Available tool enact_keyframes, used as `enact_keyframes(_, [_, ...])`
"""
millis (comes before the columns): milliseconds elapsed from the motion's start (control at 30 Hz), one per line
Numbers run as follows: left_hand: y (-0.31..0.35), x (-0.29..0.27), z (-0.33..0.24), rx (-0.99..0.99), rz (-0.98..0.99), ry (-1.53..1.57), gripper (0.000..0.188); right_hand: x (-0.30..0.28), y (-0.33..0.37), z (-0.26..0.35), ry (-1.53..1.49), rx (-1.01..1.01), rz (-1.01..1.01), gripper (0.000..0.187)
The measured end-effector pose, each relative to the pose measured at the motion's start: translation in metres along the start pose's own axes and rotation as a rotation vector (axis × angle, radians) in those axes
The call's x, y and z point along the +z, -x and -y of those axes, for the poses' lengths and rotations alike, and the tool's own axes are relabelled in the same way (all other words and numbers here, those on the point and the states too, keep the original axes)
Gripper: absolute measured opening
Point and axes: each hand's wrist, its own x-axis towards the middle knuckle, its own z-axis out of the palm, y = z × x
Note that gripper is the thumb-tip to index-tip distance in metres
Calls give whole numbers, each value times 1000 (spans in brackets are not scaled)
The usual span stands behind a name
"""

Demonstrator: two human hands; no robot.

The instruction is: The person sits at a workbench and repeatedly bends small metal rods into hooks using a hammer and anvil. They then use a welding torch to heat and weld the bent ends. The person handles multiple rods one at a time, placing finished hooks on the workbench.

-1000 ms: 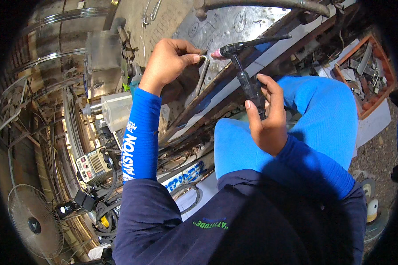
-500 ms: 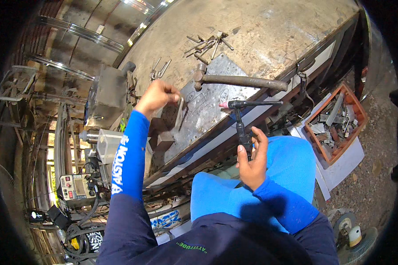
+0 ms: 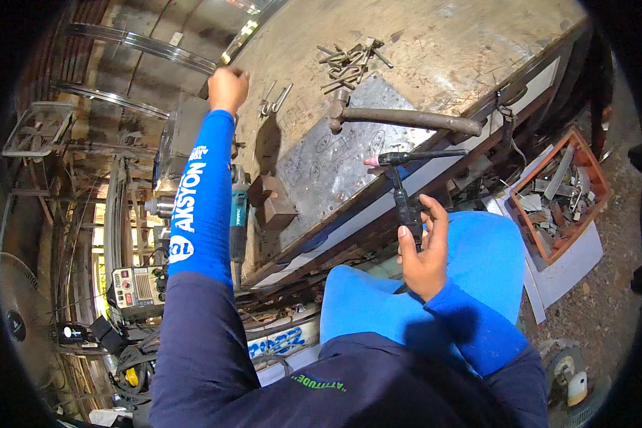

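Note:
My right hand (image 3: 426, 253) grips the handle of a black TIG welding torch (image 3: 404, 205). The torch head lies across the top, its pink nozzle facing left toward the metal plate. My left hand (image 3: 228, 90) is raised near the table's far left edge, fingers curled; whatever may be in them is hidden. To its right on the table are a few bent metal rods (image 3: 275, 98). Farther right sits a pile of bent rods (image 3: 351, 63). A hammer (image 3: 406, 119) rests across the drilled metal plate (image 3: 314, 170), its head at the left.
Brown metal blocks (image 3: 275, 207) and a teal angle grinder (image 3: 238, 217) are by the plate's left end. A welding machine (image 3: 140, 289) stands lower left. An orange crate of metal scraps (image 3: 598, 194) is right of the table (image 3: 471, 53). A fan (image 3: 18, 321) shows far left.
My left hand has moved up and left from over the plate. The bent rod it held is no longer visible in it. My right hand keeps hold of the torch; the view has shifted slightly.

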Motion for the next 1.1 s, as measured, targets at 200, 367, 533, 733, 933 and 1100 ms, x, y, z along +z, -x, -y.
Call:
enact_keyframes(200, [35, 68, 52, -410, 534, 52, 26, -1, -3, 2, -5, 23, 6, 60])
enact_keyframes(367, [67, 88, 45, -293, 226, -8, 36, -2, -1, 7, -24, 42, 12, 60])
enact_keyframes(533, [63, 96, 24, -270, 253, -18, 32, -6, -2, 10, -23, 34, -13, 60])
enact_keyframes(733, [66, 96, 24, -271, 254, -1, 31, -7, -4, 14, -26, 57, -31, 61])
enact_keyframes(933, [96, 36, 13, -479, 465, 736, 18, -5, -2, 12, -37, 33, -16, 63])
enact_keyframes(1100, [138, -38, -9, -325, 467, 634, 21, -3, 6, 13, 17, 44, 2, 63])
